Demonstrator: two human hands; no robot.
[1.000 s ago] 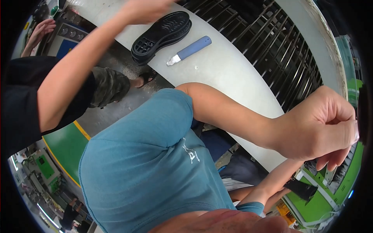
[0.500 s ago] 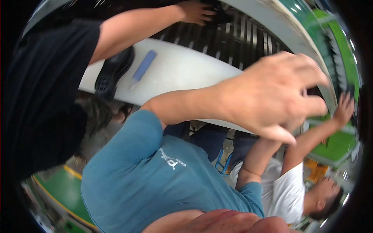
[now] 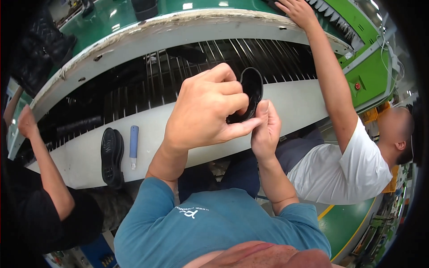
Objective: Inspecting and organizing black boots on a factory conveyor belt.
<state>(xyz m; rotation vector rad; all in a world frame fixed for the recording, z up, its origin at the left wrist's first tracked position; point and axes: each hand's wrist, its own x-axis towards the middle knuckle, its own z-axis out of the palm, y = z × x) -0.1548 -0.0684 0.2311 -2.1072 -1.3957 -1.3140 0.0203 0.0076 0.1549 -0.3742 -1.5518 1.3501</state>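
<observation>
- Above the white worktop [image 3: 297,107], the left hand [image 3: 208,107] bends its fingers over a black sole [image 3: 254,85].
- Right hand [image 3: 267,131] grips its lower end.
- Beside a second sole [image 3: 111,154] lies a blue-handled tool [image 3: 133,143].

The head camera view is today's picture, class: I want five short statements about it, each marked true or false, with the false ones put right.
1. The left hand and the right hand are both on a black shoe piece. True.
2. A blue-handled tool and a black shoe sole lie apart on the white table. True.
3. The blue-handled tool lies left of the black shoe sole. False: it lies to the right of it.
4. A red button sits on the green machine. True.
5. The right hand is reaching for the blue-handled tool. False: it grips the black shoe piece.
</observation>
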